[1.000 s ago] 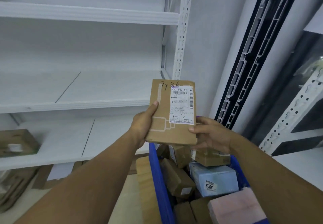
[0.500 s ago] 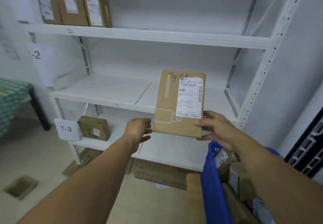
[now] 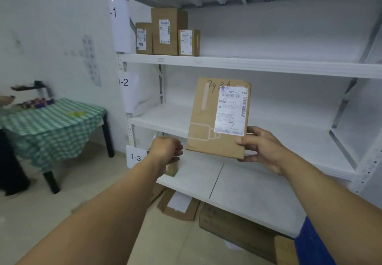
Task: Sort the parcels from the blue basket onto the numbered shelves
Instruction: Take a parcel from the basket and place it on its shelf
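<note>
The flat brown cardboard parcel with a white label (image 3: pixel 215 120) is in the air before the white middle shelf (image 3: pixel 163 119) marked 1-2; the left hand (image 3: pixel 166 151) has let go, fingers loosely curled on nothing; the right hand (image 3: pixel 263 150) alone pinches its bottom right corner; shelving looks next.

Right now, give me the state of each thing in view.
parcel: upright, off the shelves, in the right hand.
right hand: grips the parcel's lower right corner.
left hand: loosely curled, holds nothing.
boxes: three, upright on the 1-1 shelf.
basket: only a blue corner shows.
</note>
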